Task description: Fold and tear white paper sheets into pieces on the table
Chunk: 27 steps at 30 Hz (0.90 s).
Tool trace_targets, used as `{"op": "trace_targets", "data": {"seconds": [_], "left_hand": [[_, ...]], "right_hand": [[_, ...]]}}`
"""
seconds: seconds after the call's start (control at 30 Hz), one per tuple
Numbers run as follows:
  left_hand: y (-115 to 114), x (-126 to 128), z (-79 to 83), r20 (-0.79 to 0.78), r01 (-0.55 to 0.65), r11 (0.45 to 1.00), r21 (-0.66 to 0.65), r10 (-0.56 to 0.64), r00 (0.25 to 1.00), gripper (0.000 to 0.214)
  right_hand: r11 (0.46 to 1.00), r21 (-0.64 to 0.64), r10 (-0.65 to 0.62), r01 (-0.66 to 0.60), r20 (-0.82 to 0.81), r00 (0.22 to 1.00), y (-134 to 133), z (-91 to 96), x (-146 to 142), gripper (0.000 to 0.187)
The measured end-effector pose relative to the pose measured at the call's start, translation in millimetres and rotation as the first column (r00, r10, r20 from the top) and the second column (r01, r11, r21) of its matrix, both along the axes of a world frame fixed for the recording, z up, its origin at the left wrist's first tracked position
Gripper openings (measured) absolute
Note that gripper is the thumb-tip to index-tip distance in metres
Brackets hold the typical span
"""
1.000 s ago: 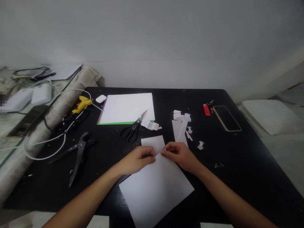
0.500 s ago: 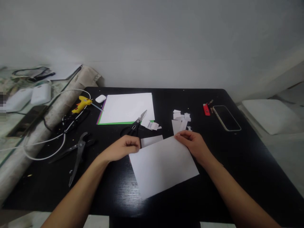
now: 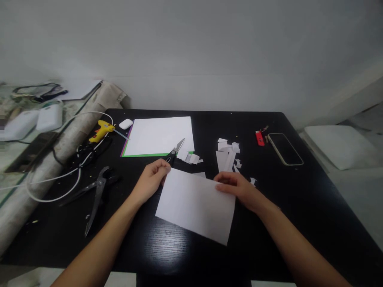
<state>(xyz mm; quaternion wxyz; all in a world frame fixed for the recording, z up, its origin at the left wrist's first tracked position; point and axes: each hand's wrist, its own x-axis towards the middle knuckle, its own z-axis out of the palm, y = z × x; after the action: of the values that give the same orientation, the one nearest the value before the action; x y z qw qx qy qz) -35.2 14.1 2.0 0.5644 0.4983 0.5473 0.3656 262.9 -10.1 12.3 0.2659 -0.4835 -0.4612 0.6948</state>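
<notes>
A white sheet of paper (image 3: pixel 196 205) is held tilted over the front middle of the black table. My left hand (image 3: pixel 152 178) pinches its upper left corner, while my right hand (image 3: pixel 235 188) grips the upper edge near the right corner. Just past the left hand lies a pair of scissors (image 3: pixel 173 153), its handles partly hidden and its blades over a stack of white paper (image 3: pixel 160 135) with coloured edges below. White paper scraps (image 3: pixel 191 157) sit by the blades. Another pile of scraps (image 3: pixel 226 153) lies beyond the right hand. Behind the held sheet, a further white piece (image 3: pixel 200 174) shows only in part.
On the left are pliers (image 3: pixel 100 185), a yellow glue gun (image 3: pixel 103 130), a white cable (image 3: pixel 79 175) and a long roll (image 3: pixel 56 149). A white mouse-shaped case (image 3: pixel 126 123) sits by the stack. A red lighter (image 3: pixel 259 138) and a phone (image 3: pixel 285 149) lie at right.
The sheet has turned clockwise, its left side rising and its right side dropping. My left hand has moved up and slightly left; my right hand has come down a little.
</notes>
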Motion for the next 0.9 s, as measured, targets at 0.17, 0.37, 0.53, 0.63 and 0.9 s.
{"op": "trace_targets", "data": {"seconds": [0.17, 0.37, 0.53, 0.63, 0.9], "left_hand": [[-15.5, 18.4, -3.5, -0.074, 0.168, 0.985, 0.047, -0.164, 0.984, 0.026], [-32.2, 39.2, -8.5, -0.128, 0.324, 0.944, 0.060, -0.314, 0.941, 0.023], [-36.5, 45.6, -9.2, -0.151, 0.364, 0.929, 0.062, -0.352, 0.924, 0.024], [-37.1, 45.5, -8.7, -0.151, 0.375, 0.925, 0.068, -0.362, 0.920, 0.028], [-39.2, 47.5, -7.6, -0.166, 0.389, 0.916, 0.103, -0.370, 0.914, 0.035]], "right_hand": [[0.979, -0.005, 0.204, -0.204, 0.006, 0.979, -5.4, 1.8, -8.5, 0.023], [0.984, 0.062, 0.161, -0.167, 0.102, 0.982, -13.6, -6.5, -28.0, 0.020], [0.991, 0.108, 0.072, -0.079, 0.074, 0.995, -18.0, -13.5, -39.2, 0.019], [0.994, 0.109, 0.025, -0.027, 0.027, 0.999, -18.5, -13.7, -41.9, 0.018], [0.994, 0.112, 0.003, -0.003, 0.002, 1.000, -18.9, -17.0, -43.5, 0.018]]}}
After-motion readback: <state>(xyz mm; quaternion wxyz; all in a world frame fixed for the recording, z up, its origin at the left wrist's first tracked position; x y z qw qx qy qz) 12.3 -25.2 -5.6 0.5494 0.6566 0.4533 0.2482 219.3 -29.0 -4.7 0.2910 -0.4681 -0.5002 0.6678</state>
